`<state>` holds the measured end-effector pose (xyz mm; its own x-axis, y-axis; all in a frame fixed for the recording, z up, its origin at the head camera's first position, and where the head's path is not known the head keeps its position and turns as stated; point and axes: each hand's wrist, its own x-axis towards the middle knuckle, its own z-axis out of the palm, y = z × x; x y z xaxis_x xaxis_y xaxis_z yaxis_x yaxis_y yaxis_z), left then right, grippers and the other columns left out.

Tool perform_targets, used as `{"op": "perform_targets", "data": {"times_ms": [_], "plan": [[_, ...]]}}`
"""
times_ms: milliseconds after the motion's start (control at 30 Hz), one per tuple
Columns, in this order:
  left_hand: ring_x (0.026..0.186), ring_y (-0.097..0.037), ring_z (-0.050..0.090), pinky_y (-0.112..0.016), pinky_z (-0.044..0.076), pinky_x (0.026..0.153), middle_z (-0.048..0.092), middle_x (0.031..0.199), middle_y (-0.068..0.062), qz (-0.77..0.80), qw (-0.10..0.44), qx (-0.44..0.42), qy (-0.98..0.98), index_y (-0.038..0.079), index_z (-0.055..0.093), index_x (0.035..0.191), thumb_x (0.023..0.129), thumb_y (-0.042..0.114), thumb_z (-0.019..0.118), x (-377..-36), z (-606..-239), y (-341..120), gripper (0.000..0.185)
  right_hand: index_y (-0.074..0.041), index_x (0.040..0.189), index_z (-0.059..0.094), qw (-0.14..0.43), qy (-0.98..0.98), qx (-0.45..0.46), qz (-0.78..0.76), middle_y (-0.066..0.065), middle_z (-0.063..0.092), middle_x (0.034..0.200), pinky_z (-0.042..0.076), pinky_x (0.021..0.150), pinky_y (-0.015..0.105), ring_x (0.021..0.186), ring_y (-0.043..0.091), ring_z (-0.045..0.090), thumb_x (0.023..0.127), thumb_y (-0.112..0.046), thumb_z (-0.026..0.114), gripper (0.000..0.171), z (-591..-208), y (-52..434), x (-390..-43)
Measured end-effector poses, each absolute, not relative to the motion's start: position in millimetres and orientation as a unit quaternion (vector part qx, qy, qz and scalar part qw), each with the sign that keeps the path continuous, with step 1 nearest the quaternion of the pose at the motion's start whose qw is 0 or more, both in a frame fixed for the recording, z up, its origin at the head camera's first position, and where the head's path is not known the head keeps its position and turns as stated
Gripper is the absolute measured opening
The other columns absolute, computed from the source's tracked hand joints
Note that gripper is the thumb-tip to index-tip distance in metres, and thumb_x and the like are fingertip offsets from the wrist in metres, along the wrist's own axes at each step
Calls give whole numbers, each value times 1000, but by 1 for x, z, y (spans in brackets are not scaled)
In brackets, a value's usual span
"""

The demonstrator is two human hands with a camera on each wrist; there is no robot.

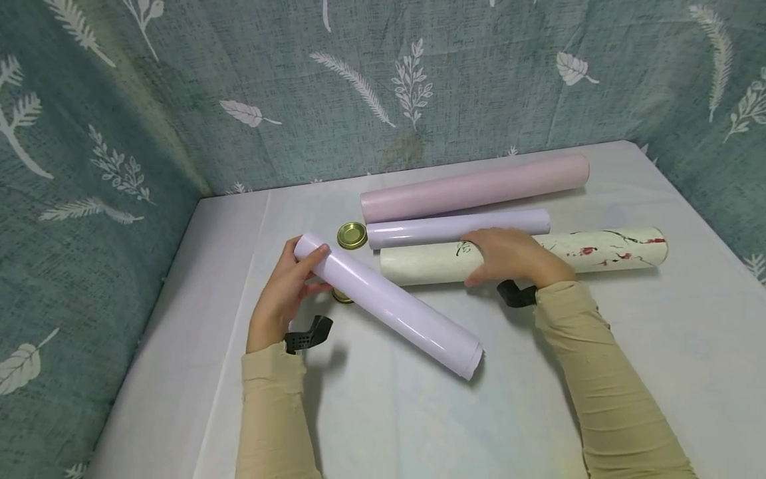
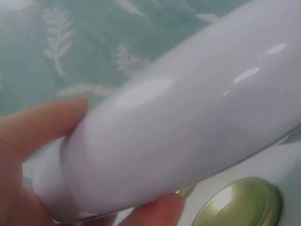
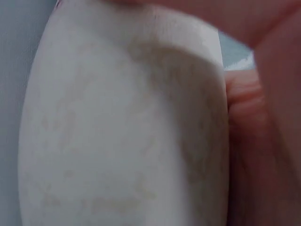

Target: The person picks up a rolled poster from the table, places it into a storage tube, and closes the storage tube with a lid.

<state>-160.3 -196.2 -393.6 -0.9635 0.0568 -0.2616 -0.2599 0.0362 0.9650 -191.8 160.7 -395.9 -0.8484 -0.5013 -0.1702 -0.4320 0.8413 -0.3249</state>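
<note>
just beside the left grip, one gold lid is partly hidden by the lilac roll. the right grip covers a part of the cream tube; the dark writing beside this grip is too small to read. in the right wrist view, the tube is blurred.

You see two glossy lavender cylindrical rolls, one pink cylindrical roll, one cream cylinder with red-and-black markings, two round gold-coloured lids

Head cam bright w/ soft shadows, glare on held roll; R-wrist cam dim, blurry.
</note>
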Motion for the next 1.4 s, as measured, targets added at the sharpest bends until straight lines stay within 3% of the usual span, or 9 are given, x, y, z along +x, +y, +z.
{"op": "perform_targets", "data": {"times_ms": [233,467,733,933,1133,1400], "plan": [[98,-25,50,-42,50,74,33,124,-12,694,139,-88,701,20,14,135,85,32,61,-154,-393,-212,70,-21,128,47,114,955,-239,-136,0,52,124,38,86,44,111,22,47,58,-61,70,84,-401,156,-193],[98,-22,50,-37,50,74,33,124,-8,766,91,-83,631,19,11,136,85,21,62,-150,-395,-228,72,-25,125,50,106,956,-231,-145,-6,54,118,40,81,40,104,17,51,56,-61,71,80,-400,157,-196],[90,-17,55,-29,46,80,52,103,-6,849,103,-55,516,4,35,121,89,14,56,-153,-406,-235,40,-24,124,50,106,956,-232,-144,-5,55,117,41,80,40,102,17,52,57,-61,71,79,-398,159,-196],[98,-29,56,-45,46,80,51,114,-10,869,142,20,474,11,40,120,96,20,40,-149,-406,-241,25,-24,126,49,107,957,-230,-142,-4,54,120,40,81,41,105,19,51,56,-64,70,83,-398,160,-197],[101,-28,53,-48,47,77,47,113,-9,884,130,35,447,14,40,120,97,19,38,-147,-406,-251,24,-24,127,49,112,956,-232,-144,-5,53,121,40,81,41,106,18,50,56,-65,69,84,-400,162,-198],[101,-26,53,-43,46,80,52,110,-9,906,98,35,410,8,45,115,94,5,39,-142,-409,-265,22,-27,123,51,109,953,-230,-165,-8,55,116,40,80,40,100,14,52,56,-62,71,79,-396,165,-196]]}}
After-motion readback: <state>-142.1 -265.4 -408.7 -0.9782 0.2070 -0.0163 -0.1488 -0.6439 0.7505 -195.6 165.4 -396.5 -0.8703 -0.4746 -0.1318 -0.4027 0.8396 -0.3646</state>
